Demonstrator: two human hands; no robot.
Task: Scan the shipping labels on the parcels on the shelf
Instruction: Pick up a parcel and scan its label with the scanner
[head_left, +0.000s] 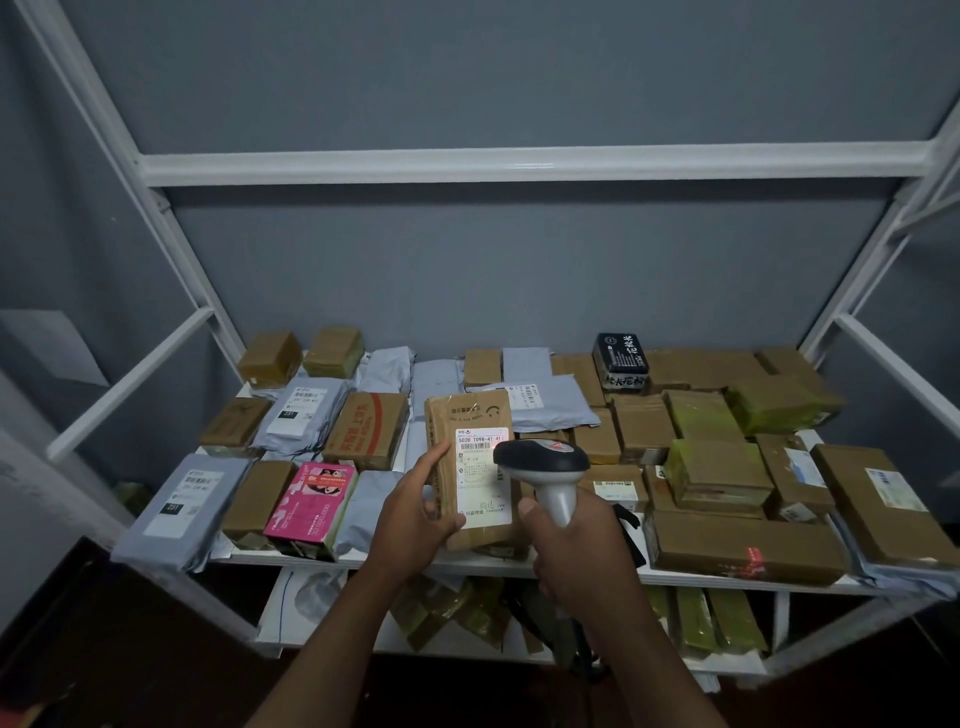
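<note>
My left hand (415, 506) grips a flat brown cardboard parcel (467, 415) by its left edge and holds it upright above the shelf's front. Its white shipping label (483, 475) faces me, with a faint red glow across the barcode. My right hand (566, 540) grips the grey handle of a barcode scanner (543, 457). The scanner's dark head sits just right of the label and covers its right edge. Many other parcels lie flat on the white shelf (483, 566).
Grey mailer bags (182, 504) and a pink box (311, 499) lie at the left. Brown and green-taped boxes (748, 545) crowd the right, one with a red spot of light. A black box (621, 358) stands at the back. White frame rails rise on both sides. More parcels fill the lower shelf (467, 613).
</note>
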